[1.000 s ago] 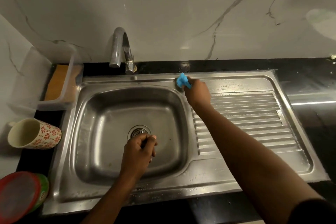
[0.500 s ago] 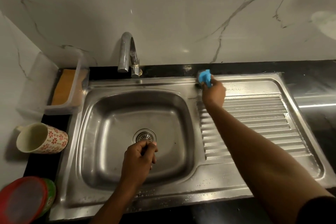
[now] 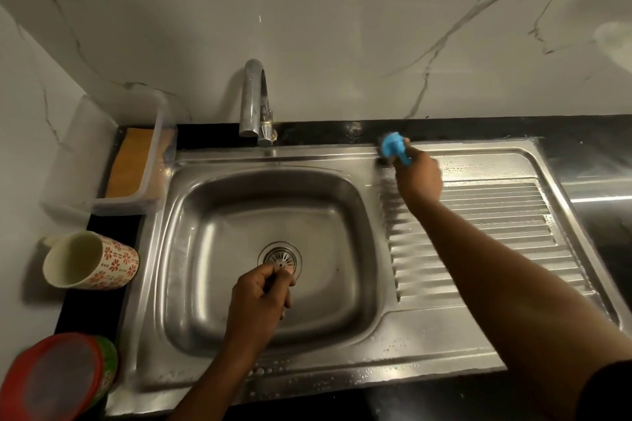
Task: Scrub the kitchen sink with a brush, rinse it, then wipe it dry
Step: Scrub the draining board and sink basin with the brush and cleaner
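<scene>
Holding the blue brush [image 3: 393, 149] by its handle, the right grip [image 3: 419, 178] has its fingers wrapped round it. The brush head sits on the back rim of the sink [image 3: 307, 154], right by the top corner of the ribbed draining board [image 3: 496, 225]. The left grip [image 3: 260, 297] is curled up over the drain [image 3: 280, 255] in the bowl, and I can see nothing in it. I think this is the scrubbing part, with rinsing and drying not yet done. The metal looks wet and bubbly, so a hard push could make the brush skid off the rim onto the black tabletop [image 3: 581, 133] and smear dirty water by the wall. A wet handle could also slip out of the fingers. When the tap [image 3: 254, 99] is turned on, a strong splash could reach the mug [image 3: 90, 260] lying on its side to the left, or the clear tub [image 3: 136, 161] with the sponge.
</scene>
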{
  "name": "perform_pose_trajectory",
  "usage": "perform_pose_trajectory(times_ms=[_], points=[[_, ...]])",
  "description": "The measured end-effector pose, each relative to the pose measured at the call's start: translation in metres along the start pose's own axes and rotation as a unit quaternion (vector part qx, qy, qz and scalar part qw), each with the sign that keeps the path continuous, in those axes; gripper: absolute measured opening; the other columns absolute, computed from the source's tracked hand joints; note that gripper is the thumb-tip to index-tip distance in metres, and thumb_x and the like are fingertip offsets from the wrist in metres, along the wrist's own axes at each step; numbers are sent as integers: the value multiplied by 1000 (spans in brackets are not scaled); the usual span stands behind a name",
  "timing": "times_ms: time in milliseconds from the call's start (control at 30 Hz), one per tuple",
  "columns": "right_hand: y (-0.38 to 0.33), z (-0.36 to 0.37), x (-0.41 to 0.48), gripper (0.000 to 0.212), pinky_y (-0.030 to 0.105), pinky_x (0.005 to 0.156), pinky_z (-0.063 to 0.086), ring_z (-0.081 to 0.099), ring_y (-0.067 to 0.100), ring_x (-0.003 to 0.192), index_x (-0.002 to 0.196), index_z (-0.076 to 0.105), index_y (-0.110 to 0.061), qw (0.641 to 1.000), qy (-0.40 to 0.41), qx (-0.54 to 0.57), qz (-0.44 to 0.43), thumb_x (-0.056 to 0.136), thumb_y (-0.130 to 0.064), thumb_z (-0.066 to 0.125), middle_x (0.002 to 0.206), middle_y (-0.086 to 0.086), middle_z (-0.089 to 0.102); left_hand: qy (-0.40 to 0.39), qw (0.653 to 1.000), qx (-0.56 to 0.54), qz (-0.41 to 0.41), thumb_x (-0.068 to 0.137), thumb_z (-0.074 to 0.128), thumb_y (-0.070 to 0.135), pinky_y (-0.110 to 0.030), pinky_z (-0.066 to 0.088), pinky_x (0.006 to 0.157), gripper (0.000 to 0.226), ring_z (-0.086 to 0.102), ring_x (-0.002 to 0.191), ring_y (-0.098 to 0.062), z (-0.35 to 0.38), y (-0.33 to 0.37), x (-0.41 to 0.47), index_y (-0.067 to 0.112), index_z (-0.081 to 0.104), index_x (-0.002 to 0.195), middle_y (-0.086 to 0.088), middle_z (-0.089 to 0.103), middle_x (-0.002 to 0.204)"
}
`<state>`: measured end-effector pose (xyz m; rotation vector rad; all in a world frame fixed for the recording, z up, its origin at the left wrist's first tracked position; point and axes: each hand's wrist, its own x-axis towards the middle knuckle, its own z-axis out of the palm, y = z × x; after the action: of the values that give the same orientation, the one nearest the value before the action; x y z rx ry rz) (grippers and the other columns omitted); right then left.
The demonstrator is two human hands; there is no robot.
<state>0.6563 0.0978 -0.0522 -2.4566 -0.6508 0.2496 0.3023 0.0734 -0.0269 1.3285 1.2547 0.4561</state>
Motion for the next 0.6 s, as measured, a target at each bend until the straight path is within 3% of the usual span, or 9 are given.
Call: perform_pose_trajectory(times_ms=[133,200,333,433,600], points=[[-13,6,-12,35,36,87,57,70,25,109,139,62,-18,997,16,42,67,104,-23,63,124,9,72,15,1000,-13,1,102,64,21,-28,43,47,32,53,47,-15,-8,-4,-1,15,70,71,-7,62,55],[-33,26,-33,33,37,82,55,72,27,105,134,66,-21,997,-1,60,39,101,-25,63,117,8,75,19,1000,-11,1,102,64,22,-29,43,48,32,53,47,-16,-8,-4,-3,17,70,71,-8,63,56],[-72,55,-60,41,29,79,50,64,13,95,147,56,-28,993,-78,83,-45,106,-28,57,118,1,72,31,999,-7,3,101,65,22,-30,44,50,30,54,48,-18,-4,-4,-10,16,71,72,-8,64,56],[-71,47,-55,43,32,86,55,66,15,99,148,55,-26,989,-108,25,-96,105,-28,60,125,3,71,46,999,-17,2,101,65,21,-29,43,49,30,54,48,-17,0,-3,-17,15,71,72,-9,64,56],[-20,14,-52,47,34,81,58,65,16,92,148,54,-27,979,-135,-80,-132,102,-31,64,120,5,71,66,997,-33,-9,101,65,22,-29,44,51,30,55,52,-17,10,-6,-36,13,71,74,-8,62,57]])
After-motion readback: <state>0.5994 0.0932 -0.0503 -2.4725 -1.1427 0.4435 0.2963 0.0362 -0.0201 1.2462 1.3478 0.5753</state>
